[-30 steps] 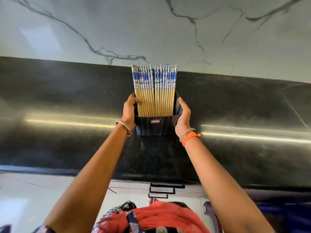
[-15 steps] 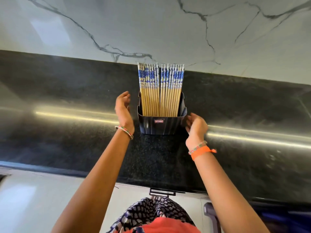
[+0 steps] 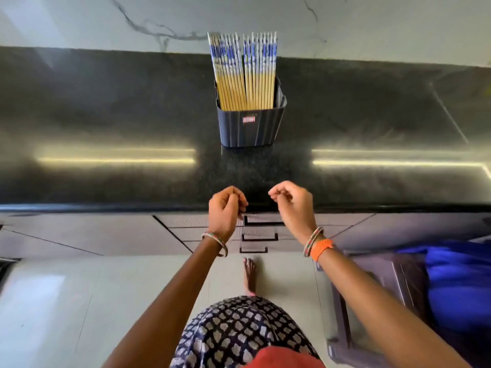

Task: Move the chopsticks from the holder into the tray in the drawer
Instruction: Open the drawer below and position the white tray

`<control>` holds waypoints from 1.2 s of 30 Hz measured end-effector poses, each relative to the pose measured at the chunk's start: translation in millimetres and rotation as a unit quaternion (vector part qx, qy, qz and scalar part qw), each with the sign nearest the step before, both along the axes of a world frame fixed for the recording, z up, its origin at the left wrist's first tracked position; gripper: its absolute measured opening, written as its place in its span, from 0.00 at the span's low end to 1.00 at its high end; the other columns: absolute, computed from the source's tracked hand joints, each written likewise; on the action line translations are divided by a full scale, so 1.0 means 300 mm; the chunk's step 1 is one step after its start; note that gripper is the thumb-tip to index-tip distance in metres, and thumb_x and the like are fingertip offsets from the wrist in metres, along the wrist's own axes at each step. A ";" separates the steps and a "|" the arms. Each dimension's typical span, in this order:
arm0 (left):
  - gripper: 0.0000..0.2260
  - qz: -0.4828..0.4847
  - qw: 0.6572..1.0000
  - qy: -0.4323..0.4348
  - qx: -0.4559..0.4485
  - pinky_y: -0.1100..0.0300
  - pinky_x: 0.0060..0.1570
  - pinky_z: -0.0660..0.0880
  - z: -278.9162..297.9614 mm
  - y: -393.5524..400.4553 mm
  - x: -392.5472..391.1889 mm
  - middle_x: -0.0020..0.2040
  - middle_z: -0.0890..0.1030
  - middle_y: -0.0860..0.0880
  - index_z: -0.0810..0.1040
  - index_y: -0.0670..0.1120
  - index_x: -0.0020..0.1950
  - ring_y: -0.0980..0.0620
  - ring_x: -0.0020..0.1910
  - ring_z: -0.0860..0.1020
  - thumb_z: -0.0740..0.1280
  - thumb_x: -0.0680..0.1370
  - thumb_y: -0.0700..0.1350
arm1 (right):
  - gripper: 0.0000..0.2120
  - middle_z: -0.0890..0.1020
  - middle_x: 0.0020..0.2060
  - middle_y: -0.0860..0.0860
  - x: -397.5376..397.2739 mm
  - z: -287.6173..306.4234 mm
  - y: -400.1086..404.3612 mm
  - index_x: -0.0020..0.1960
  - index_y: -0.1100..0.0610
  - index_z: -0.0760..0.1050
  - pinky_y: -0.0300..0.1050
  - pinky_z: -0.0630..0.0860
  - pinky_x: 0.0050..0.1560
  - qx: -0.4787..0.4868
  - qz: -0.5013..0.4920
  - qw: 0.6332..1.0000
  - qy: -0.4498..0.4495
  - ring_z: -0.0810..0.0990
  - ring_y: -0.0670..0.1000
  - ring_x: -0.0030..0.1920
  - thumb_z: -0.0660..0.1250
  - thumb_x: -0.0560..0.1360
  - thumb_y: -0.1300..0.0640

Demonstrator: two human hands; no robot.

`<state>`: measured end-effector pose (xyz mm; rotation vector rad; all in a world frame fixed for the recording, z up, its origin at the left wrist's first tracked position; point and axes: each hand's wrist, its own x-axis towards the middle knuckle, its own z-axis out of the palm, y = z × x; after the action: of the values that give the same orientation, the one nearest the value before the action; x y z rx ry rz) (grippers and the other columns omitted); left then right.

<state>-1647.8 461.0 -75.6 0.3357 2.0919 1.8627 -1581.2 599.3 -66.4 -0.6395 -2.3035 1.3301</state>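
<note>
Right now, a big bunch of chopsticks (image 3: 243, 73) is seen standing up in a dark holder (image 3: 249, 126). The sticks are long and thin. Their bottom parts are plain yellow wood, and their tops are painted white with blue patterns. They are packed side by side in two close groups, with a thin gap between the groups. The left group is tipped a little to the left. The tops stick out well above the holder's rim.

The holder is a dark box with ridged sides and a small red label on its front. It is set on the black shiny surface (image 3: 106, 115), close to the white marble wall (image 3: 372, 27) at the back. Long stripes of light are mirrored on the surface on both sides of the holder.

Both hands are held in the air near the front edge of the surface, well apart from the holder. The left hand (image 3: 225, 211) is loosely curled, with the fingers bent in, and nothing is held in its grip. The right hand (image 3: 293, 205) is curled the same way and is empty too. Bangles are worn on both wrists, and an orange band (image 3: 321, 248) is worn on the right one.

Below the hands, three closed drawers (image 3: 259, 235) with dark handles are seen. No tray can be seen. A bare foot (image 3: 249, 274) is placed on the pale floor.
</note>
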 end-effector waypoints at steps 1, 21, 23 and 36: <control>0.12 -0.018 0.999 0.030 -0.041 0.55 0.30 0.73 -0.013 0.001 0.017 0.30 0.77 0.47 0.76 0.40 0.34 0.53 0.29 0.74 0.55 0.73 0.35 | 0.13 0.81 0.35 0.52 0.028 -0.018 -0.019 0.37 0.60 0.79 0.36 0.74 0.41 0.080 0.034 0.996 -0.003 0.79 0.47 0.37 0.58 0.66 0.71; 0.20 -0.316 0.783 0.165 -0.510 0.52 0.66 0.67 -0.273 0.094 0.114 0.69 0.70 0.40 0.64 0.40 0.70 0.42 0.68 0.69 0.61 0.78 0.38 | 0.16 0.72 0.64 0.62 0.059 -0.305 -0.027 0.66 0.63 0.68 0.51 0.70 0.64 0.260 0.139 0.857 -0.423 0.72 0.62 0.64 0.55 0.79 0.65; 0.20 -0.311 0.781 0.175 -0.513 0.52 0.65 0.68 -0.273 0.086 0.143 0.68 0.71 0.40 0.65 0.40 0.69 0.42 0.67 0.70 0.63 0.78 0.41 | 0.16 0.71 0.64 0.62 0.087 -0.316 -0.033 0.66 0.63 0.67 0.52 0.70 0.65 0.275 0.135 0.859 -0.410 0.72 0.63 0.64 0.54 0.79 0.66; 0.19 -0.152 0.856 0.297 -0.395 0.47 0.60 0.75 -0.282 -0.110 0.375 0.66 0.74 0.42 0.69 0.44 0.68 0.42 0.65 0.73 0.61 0.76 0.37 | 0.11 0.82 0.54 0.60 0.215 -0.321 -0.113 0.56 0.63 0.77 0.51 0.77 0.54 0.313 0.109 0.865 -0.376 0.80 0.61 0.56 0.58 0.79 0.64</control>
<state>-1535.2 428.0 -160.2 1.0316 2.7578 0.6336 -1516.6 565.4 -162.8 -0.7603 -3.2730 0.3058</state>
